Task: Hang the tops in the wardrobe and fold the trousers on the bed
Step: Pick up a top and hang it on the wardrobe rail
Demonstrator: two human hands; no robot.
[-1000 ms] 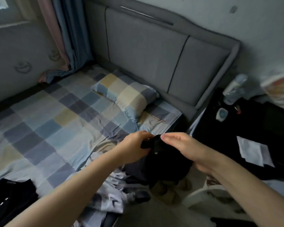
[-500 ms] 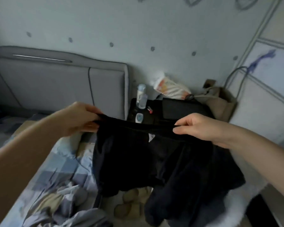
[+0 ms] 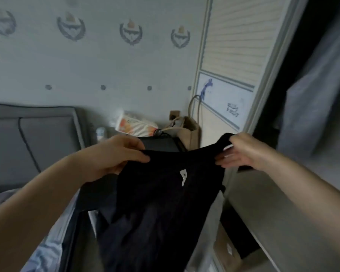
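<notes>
A black garment (image 3: 155, 203) with a small white label hangs stretched between my two hands in the middle of the head view. My left hand (image 3: 116, 156) grips its top edge on the left. My right hand (image 3: 241, 152) grips the top edge on the right, slightly higher. The cloth drops down to the bottom of the frame, over the gap beside the bed (image 3: 47, 250). The wardrobe (image 3: 234, 55) stands at the right, with a pale slatted door and a dark opening (image 3: 306, 79) behind its edge. Whether the garment is a top or trousers I cannot tell.
A grey padded headboard (image 3: 37, 138) is at the left. Behind the garment a dark bedside stand (image 3: 161, 146) carries a bottle (image 3: 100, 132), an orange-and-white packet (image 3: 133, 124) and a beige bag (image 3: 190, 132). A grey-blue cloth (image 3: 312, 107) hangs inside the wardrobe.
The garment was lifted off the bed and spread wide between both hands. My view turned right and up, from the bed to the wardrobe; my right hand moved further right.
</notes>
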